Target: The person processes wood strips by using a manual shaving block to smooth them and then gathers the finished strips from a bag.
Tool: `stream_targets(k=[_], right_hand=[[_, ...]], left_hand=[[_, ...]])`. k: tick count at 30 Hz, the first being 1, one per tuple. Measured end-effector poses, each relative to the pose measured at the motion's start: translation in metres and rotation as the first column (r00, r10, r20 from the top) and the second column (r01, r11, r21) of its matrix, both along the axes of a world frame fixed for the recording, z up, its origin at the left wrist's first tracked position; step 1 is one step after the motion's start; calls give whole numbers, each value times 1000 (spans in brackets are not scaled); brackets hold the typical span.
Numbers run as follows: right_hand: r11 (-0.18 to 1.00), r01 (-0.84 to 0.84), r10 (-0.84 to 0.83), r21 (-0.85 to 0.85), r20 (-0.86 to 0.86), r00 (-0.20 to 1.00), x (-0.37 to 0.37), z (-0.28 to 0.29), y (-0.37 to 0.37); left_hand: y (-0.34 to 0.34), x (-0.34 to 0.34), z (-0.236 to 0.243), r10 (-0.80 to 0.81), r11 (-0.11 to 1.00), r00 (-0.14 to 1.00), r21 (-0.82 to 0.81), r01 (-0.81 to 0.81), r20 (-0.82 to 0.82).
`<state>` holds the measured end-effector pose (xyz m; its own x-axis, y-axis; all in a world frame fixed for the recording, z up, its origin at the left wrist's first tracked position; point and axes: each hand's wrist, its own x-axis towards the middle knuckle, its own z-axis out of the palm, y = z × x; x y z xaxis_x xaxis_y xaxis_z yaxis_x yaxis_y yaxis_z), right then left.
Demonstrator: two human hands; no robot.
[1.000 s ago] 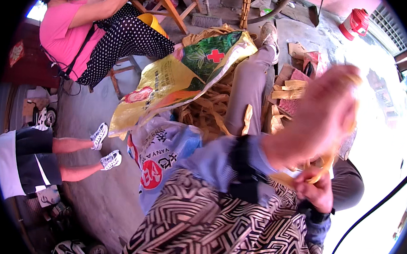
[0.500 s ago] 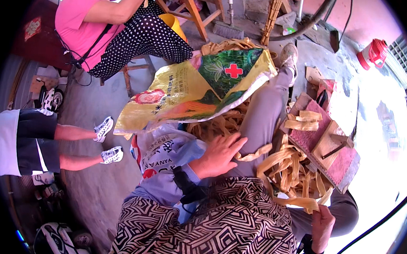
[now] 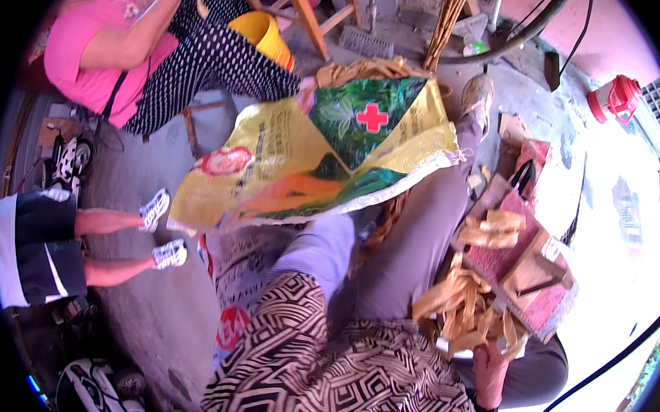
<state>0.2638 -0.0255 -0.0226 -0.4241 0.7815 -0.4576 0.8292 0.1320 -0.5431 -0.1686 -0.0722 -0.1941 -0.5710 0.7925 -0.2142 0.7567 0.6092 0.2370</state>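
Observation:
My left arm (image 3: 316,254), in a blue sleeve, reaches forward under the edge of a yellow and green printed woven sack (image 3: 288,155). The sack hides that hand, so its fingers and anything in them do not show. Dry tan strips (image 3: 456,298), like husk or leaf, lie in a loose heap by my right leg. At the heap's near edge, my right hand (image 3: 490,371) is closed, its fingertips on the end of a strip. A wooden block with a dark metal bar (image 3: 541,284) rests on a reddish board (image 3: 492,248) beside the heap. More strips lie on that board.
A white printed sack (image 3: 240,276) lies left of my arm. Further left are a person's legs in dark shorts (image 3: 47,262). Another person in pink (image 3: 115,38) sits by a yellow bucket (image 3: 263,38) and a wooden stool (image 3: 310,18). A red flask (image 3: 615,98) stands far right.
My left hand has left my thigh and gone forward under the yellow sack. My right hand has shifted slightly left, closer to the strips. A loose strip on my leg no longer shows.

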Motion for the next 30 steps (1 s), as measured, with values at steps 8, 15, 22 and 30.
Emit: stream_targets(k=[8,15,22,30], right_hand=[[981,126,-125,-145,19,992,-6,-7,9],[985,96,-96,-142,5,995,-7,-12,19],[942,260,-246,-213,88,965,-32,-20,25],[897,368,-340,-243,152,928,-49,-23,34]], left_hand=[[74,-101,-32,433,834,861,243,-495,268],[140,-216,-37,434,303,679,614,-729,592],[200,-157,-68,347,922,938,-177,-345,-22],[260,-171,-83,379,885,925,-279,-374,-37]])
